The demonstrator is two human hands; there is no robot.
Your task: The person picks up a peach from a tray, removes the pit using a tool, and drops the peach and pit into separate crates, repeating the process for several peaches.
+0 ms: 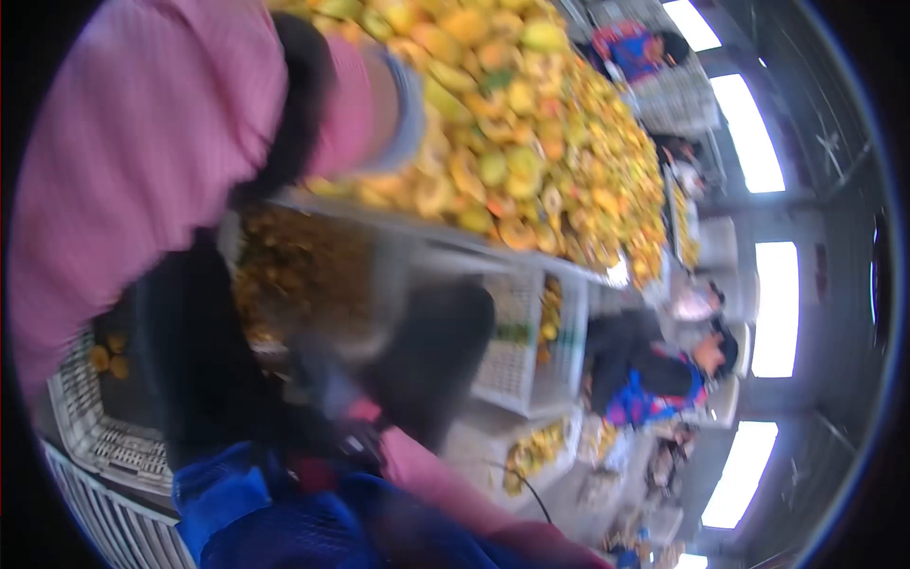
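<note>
A big heap of yellow-orange fruit (pixel 521 142), apricots by their look and many of them halved, fills the table top. My left arm, in a pink sleeve with a dark band, reaches to the heap's near edge. Of my left hand (pixel 408 109) only a pale grey glove cuff shows against the fruit; its fingers are hidden. Lower down, my right hand (pixel 332 389) is a greyish blur over my lap, near my dark trousers. Motion smears its fingers, so anything in them cannot be made out.
Below the table edge stands a crate (pixel 303 275) of brownish pieces. A white crate (pixel 507 346) is beside my knee, and another white basket (pixel 104 417) with some fruit is at the lower left. Other people, including a seated person (pixel 654 370), are in the background.
</note>
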